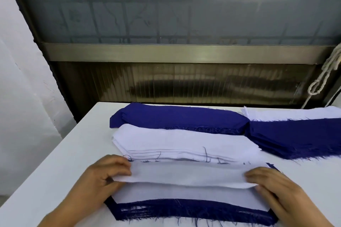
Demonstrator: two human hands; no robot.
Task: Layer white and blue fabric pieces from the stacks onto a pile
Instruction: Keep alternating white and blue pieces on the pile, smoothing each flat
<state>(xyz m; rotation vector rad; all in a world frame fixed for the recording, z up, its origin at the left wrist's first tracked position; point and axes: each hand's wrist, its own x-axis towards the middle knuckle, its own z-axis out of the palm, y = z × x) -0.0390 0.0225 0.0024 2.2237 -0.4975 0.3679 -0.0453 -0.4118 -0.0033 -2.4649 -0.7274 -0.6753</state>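
white piece [188, 174] between both hands' fingers [118, 167]

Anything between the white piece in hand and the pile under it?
Nothing visible. Both hands, left hand and right hand, pinch the white piece directly over the pile; only air shows between them.

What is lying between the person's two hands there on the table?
In the head view, a white fabric piece spans from the left hand to the right hand; each grips one end, above the pile.
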